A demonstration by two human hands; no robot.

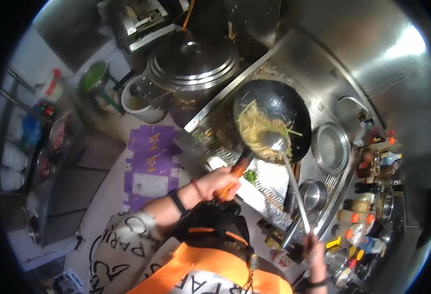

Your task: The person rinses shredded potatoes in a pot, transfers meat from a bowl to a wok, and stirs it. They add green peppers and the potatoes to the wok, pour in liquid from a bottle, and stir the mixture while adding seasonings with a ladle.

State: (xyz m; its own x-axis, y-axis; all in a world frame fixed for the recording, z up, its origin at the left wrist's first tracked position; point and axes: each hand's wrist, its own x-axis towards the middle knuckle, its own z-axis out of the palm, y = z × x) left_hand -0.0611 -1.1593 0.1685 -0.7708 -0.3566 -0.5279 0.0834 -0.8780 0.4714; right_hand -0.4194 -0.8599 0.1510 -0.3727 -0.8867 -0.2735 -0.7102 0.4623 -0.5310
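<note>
My left hand is closed around the orange-brown handle of a black wok on the stove. Noodles with pale green strips lie along the wok's near left side. In my right hand is the long handle of a metal ladle. The ladle's bowl rests in the wok, touching the noodles. My fingers wrap the handle's lower end, though they are partly blurred. A few green leaves lie on the stove ledge beside the wok handle.
A large lidded pot stands beyond the wok on the left. To the right are a metal basin and a small metal pot. Several seasoning bottles crowd the far right. Flattened purple cardboard covers part of the floor.
</note>
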